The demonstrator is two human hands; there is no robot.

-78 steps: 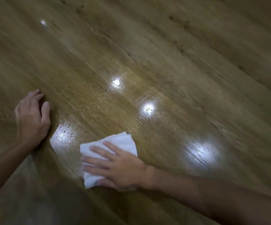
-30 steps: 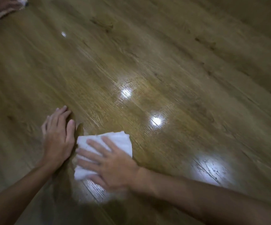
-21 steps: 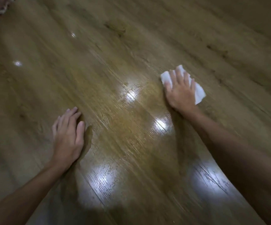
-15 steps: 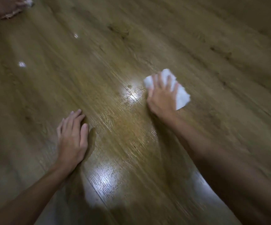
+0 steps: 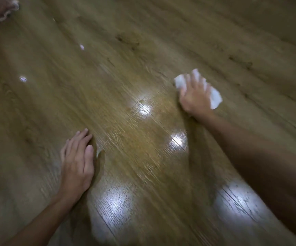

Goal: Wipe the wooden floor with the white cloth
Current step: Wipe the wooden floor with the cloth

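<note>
Nearest us, our left hand [image 5: 77, 164] lies flat and released on the floor [image 5: 125, 148]; farther right, our right hand [image 5: 195, 98] presses the cloth [image 5: 214, 96] down with spread fingers, cloth directly beneath it, well apart from the left.

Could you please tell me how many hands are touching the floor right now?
2: the left hand lies flat on bare floor nearer the camera; the right hand presses the cloth farther out. A blurred shape at the top-left corner is unclear.
</note>
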